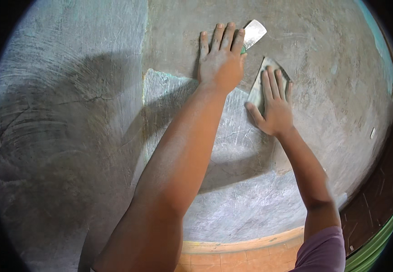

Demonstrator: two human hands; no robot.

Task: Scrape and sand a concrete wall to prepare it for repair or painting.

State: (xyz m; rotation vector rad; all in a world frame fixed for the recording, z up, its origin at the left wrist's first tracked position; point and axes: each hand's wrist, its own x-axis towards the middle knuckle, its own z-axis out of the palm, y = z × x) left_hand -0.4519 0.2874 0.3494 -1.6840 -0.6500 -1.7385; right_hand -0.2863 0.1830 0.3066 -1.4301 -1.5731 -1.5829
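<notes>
- Thin grey-green sheet (256, 94) is lying against the mottled grey wall (341, 99), under the right hand (277, 115).
- Right hand: fingers are extending over the sheet, only slightly apart, thumb standing away; nothing is clamping the sheet's edges.
- Scraper (255, 34) is protruding beside the left hand (221, 68), pale blade pointing up and right. Left fingers are spreading apart; hold on the handle is hidden, cannot tell how firm.
- Risk, judged: sheet could be slipping or curling if palm pressure eases; scraper could be dropping or scoring the wall if the left hand shifts.
- Outward: purple sleeve (324, 249) is covering the right upper arm; orange tiled floor (246, 259) is showing below.
</notes>
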